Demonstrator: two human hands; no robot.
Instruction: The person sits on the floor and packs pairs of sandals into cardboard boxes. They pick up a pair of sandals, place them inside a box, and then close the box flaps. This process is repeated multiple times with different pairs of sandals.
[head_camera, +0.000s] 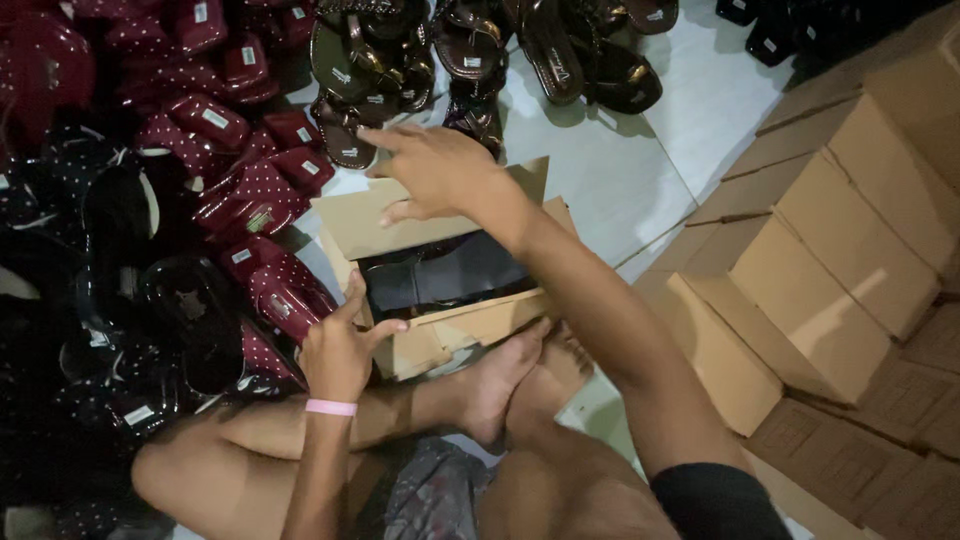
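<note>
Brown cardboard box (440, 235), dark red white-dotted sandals (265, 195), pink wristband (331, 407)

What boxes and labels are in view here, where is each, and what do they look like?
Open brown cardboard box: centre floor, dark contents, both hands on its flaps.
Stacked cardboard boxes: right side, plain tan, rectangular, closed.
Small white labels: on the maroon dotted sandals, upper left.
</note>
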